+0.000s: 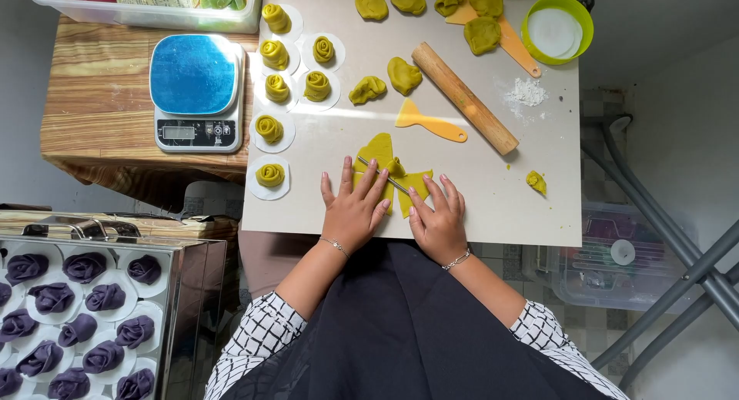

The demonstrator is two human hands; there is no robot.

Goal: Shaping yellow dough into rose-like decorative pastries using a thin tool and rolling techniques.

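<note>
We had both hands down flat on the table (493, 207), forearms coming up from our lap and angling inward. Our left hand (356, 209) lay palm-down with the fingers spread and straight, pressing on the left part of a row of overlapped green dough discs (379, 152); its grip was fully open and closed on nothing. Our right hand (439, 219) lay just beside it, also palm-down with fingers extended, resting on the right end of the same dough; its grip was open too, clasping nothing. A thin metal stick (385, 177) lay slantwise across the dough between the two hands, under our left fingertips. Just beyond the dough sat a yellow plastic scraper (429, 123) and a wooden rolling pin (464, 97). To the left, finished green dough roses (270, 174) stood on white paper rounds, next to a blue-topped kitchen scale (197, 92). A tray of purple dough roses (85, 307) sat lower left.
</note>
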